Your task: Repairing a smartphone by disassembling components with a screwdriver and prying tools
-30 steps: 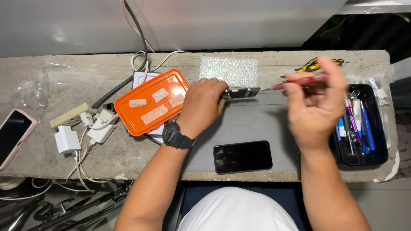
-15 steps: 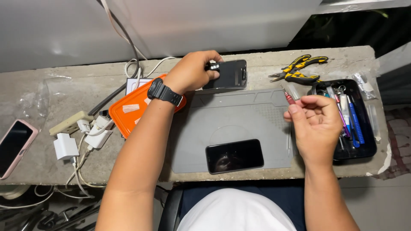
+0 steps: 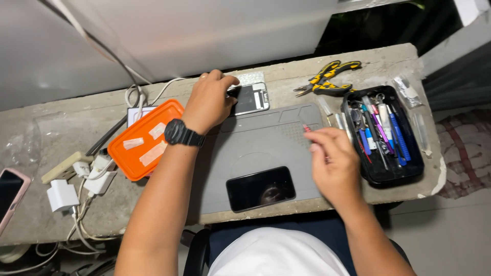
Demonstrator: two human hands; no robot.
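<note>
At the far edge of the grey repair mat (image 3: pixel 266 148), your left hand (image 3: pixel 208 102) now presses the opened phone body (image 3: pixel 249 98) flat, while your right hand (image 3: pixel 335 166), drawn nearer the black tool tray (image 3: pixel 388 176), pinches a red-tipped tool (image 3: pixel 307 128).

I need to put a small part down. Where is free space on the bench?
The grey mat is bare between the left hand, right hand and dark phone. Crowded: black tool tray, chargers beside the orange case.
</note>
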